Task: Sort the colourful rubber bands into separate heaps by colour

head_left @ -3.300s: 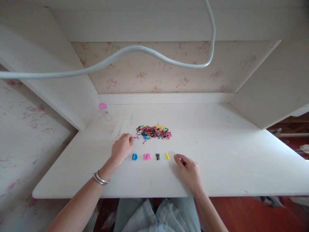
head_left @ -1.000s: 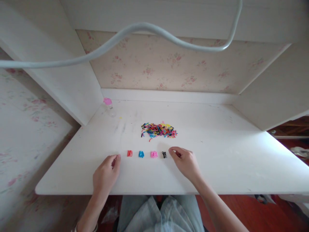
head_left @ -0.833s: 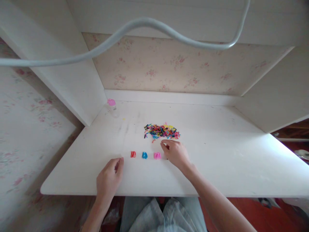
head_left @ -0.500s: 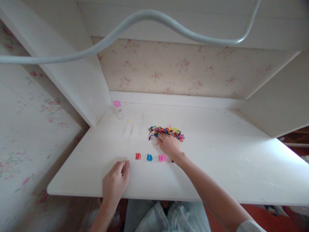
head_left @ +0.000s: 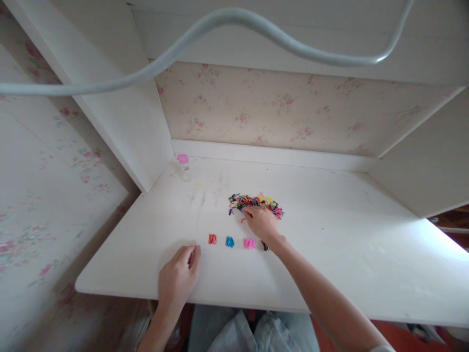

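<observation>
A pile of small multicoloured rubber bands (head_left: 252, 201) lies on the white table. My right hand (head_left: 261, 222) reaches to its near edge, fingers bent and pressed together against the bands; what is between the fingertips is hidden. In a row nearer to me lie small bunches of red bands (head_left: 212, 239), blue bands (head_left: 229, 241) and pink bands (head_left: 249, 243). Some black bands (head_left: 265, 246) show partly from under my right wrist. My left hand (head_left: 180, 274) rests closed on the table, left of the red bunch, thumb against the curled fingers; I cannot see whether it holds anything.
A clear container with a pink top (head_left: 183, 165) is at the back left of the table (head_left: 330, 264). A thick pale cable or tube (head_left: 234, 17) crosses the upper view. White panels (head_left: 428, 161) and a back wall close in the table; its front edge is near my lap.
The view has shifted slightly. My right hand has moved a little off the pile's middle, its fingers drawn closer together, and more black bands show by the wrist. My left hand stays in place.
</observation>
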A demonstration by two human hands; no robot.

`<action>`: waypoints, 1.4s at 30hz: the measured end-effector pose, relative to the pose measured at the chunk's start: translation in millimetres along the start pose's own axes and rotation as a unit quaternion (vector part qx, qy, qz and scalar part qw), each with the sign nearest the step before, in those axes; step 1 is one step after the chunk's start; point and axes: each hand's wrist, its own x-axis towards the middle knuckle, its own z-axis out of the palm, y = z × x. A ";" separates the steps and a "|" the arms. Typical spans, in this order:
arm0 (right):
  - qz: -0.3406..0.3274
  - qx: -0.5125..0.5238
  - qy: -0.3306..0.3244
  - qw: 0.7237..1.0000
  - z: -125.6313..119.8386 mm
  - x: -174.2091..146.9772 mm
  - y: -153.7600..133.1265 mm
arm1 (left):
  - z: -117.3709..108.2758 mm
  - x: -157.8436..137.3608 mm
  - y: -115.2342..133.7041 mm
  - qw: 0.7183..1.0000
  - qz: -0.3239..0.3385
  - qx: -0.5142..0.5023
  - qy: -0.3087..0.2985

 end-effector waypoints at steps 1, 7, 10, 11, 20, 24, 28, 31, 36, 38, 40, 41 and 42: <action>0.004 0.029 0.009 1.000 -0.3 0.5 2.7 | -0.3 0.1 0.3 1.000 -0.002 0.002 -0.004; 0.069 0.226 0.032 0.971 3.8 9.4 23.3 | -1.0 0.4 0.7 1.000 0.000 0.008 -0.012; 0.082 0.259 0.032 0.962 8.4 12.9 32.6 | -0.8 0.2 0.8 1.000 0.008 0.012 -0.004; 0.086 0.270 0.034 0.959 9.9 13.5 35.1 | -0.7 0.2 0.8 1.000 0.010 0.014 -0.003; 0.124 0.344 0.044 0.930 18.6 15.6 46.6 | -1.2 0.8 1.9 0.999 0.011 0.036 -0.013; 0.136 0.379 0.044 0.914 17.0 14.3 47.1 | -2.0 0.0 2.3 0.999 0.008 0.041 -0.020; 0.144 0.420 0.039 0.895 12.0 10.7 45.0 | -2.0 0.1 2.4 0.999 0.009 0.042 -0.025; 0.157 0.452 0.027 0.878 8.9 7.6 43.6 | -1.1 0.3 1.7 0.999 0.008 0.041 -0.027; 0.187 0.522 -0.026 0.832 2.1 1.3 42.0 | 0.7 0.1 1.0 0.999 0.000 0.036 -0.027; 0.202 0.592 -0.049 0.779 -3.0 -1.8 40.7 | 1.0 0.2 1.5 0.999 -0.004 0.041 -0.029; 0.212 0.650 -0.063 0.727 -8.9 -5.2 39.1 | 1.0 0.6 2.0 0.998 -0.005 0.046 -0.031; 0.213 0.665 -0.067 0.713 -11.8 -7.0 38.3 | 0.9 0.8 2.2 0.998 -0.004 0.047 -0.031; 0.212 0.674 -0.072 0.704 -14.3 -8.8 37.7 | 0.6 1.0 2.4 0.998 -0.004 0.048 -0.031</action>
